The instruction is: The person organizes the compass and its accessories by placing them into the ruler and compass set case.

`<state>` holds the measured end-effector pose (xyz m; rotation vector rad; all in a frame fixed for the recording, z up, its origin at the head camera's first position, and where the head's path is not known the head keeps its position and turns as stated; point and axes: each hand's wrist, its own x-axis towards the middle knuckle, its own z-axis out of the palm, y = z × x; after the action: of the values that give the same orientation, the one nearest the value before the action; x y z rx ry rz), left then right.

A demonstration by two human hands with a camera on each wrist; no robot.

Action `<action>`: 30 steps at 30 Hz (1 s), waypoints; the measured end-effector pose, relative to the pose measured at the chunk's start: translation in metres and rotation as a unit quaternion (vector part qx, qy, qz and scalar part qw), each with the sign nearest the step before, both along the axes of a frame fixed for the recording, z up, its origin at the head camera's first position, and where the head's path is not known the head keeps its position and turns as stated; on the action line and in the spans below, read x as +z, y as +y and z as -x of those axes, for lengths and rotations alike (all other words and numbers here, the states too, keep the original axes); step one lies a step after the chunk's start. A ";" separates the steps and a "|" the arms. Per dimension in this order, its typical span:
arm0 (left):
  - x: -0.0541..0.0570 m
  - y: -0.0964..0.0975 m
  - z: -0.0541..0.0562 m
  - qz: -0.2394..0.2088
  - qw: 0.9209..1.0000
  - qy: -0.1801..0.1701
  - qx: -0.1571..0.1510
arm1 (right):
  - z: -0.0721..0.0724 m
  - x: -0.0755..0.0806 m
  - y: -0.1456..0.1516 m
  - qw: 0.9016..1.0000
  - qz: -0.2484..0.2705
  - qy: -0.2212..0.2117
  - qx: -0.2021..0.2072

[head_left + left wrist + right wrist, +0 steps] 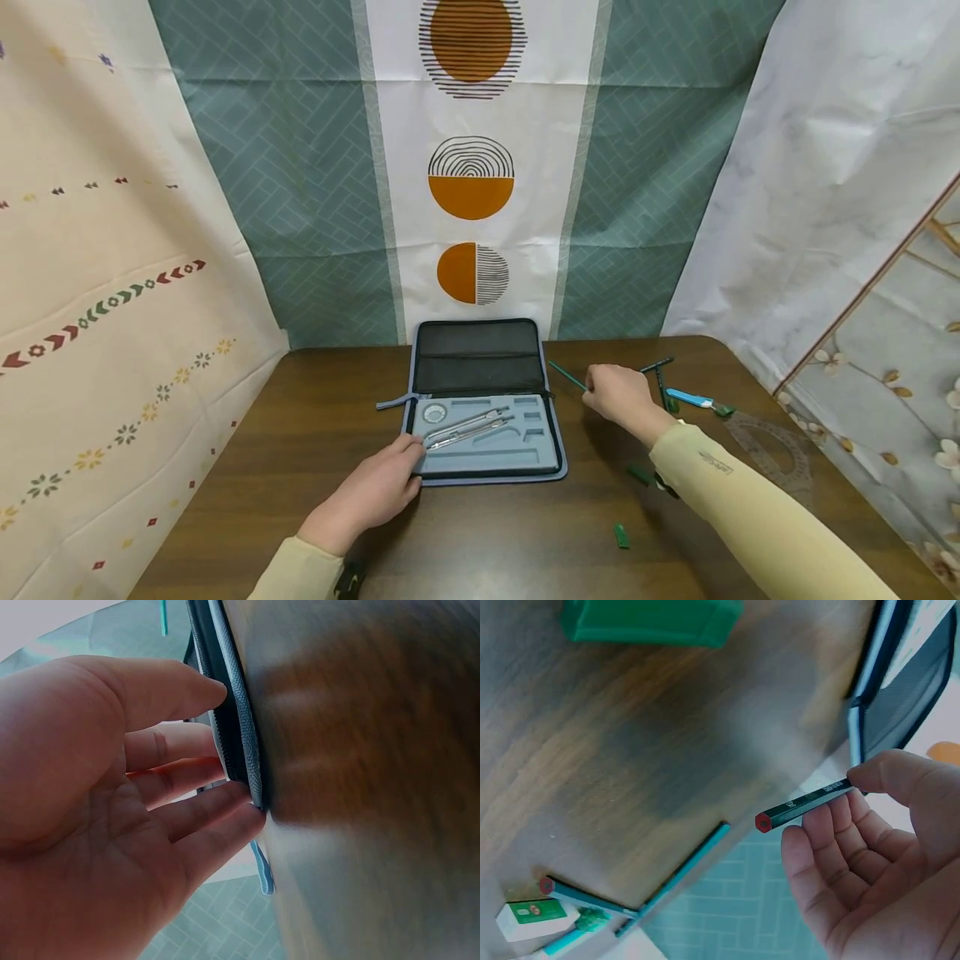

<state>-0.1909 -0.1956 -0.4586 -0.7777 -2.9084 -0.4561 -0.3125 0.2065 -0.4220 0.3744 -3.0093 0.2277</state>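
An unzipped blue case [487,481] lies open on the table with a grey-blue moulded tray [450,460] inside. Two silver metal drawing tools, compass-like, [467,432] and a small round disc [434,413] sit in the tray; other recesses are bare. My left hand [375,492] holds the case's near left corner, thumb at the front edge [244,720] and fingers along the side. To the right of the case, my right hand [618,398] pinches a dark green pencil [802,806] between thumb and fingers. The pencil's red end points away from the palm, above the table.
Beyond my right hand lie two more pencils [675,877], a white-and-green eraser [536,921] and a blue-and-white item [688,398]. A clear protractor [795,458] lies at the right. Small green pieces [622,536] rest nearer. Fabric [480,325] hangs behind the table.
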 end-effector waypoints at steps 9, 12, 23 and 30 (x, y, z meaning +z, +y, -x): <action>-0.001 0.004 0.003 0.006 1.000 0.009 -0.004 | -0.025 0.005 -0.011 0.998 -0.001 0.045 0.049; -0.001 0.004 0.004 0.004 1.000 0.006 -0.005 | -0.035 0.005 -0.018 0.996 0.001 0.059 0.067; 0.002 -0.003 0.000 -0.004 1.000 -0.010 0.004 | -0.054 0.001 -0.047 0.982 0.006 0.118 0.146; -0.001 -0.002 0.002 -0.008 1.000 -0.012 0.002 | -0.059 0.001 -0.054 0.972 -0.003 0.133 0.195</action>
<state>-0.1929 -0.1977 -0.4598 -0.7698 -2.9241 -0.4905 -0.2537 0.1523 -0.4209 0.9180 -2.6486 0.1799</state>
